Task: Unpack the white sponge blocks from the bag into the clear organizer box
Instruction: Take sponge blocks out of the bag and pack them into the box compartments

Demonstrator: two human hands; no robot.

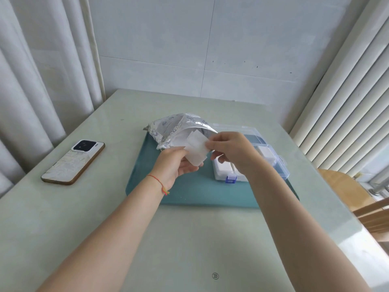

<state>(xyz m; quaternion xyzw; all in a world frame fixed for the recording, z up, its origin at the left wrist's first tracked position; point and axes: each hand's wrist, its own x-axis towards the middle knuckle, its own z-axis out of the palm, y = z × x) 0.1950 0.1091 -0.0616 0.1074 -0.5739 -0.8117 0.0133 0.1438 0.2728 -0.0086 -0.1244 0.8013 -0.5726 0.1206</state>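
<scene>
Above the teal mat (pixel 189 192), both hands pinching sponge block (pixel 196 150), long axis tilted toward bag (pixel 179 129)

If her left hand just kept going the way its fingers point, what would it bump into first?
Most likely the clear organizer box. The left hand holds a white sponge block, its fingers pointing right toward the box, though depth is unclear.

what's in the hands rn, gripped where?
Both hold white sponge blocks: left hand cradles their lower left end, right hand pinches the right edge.
</scene>
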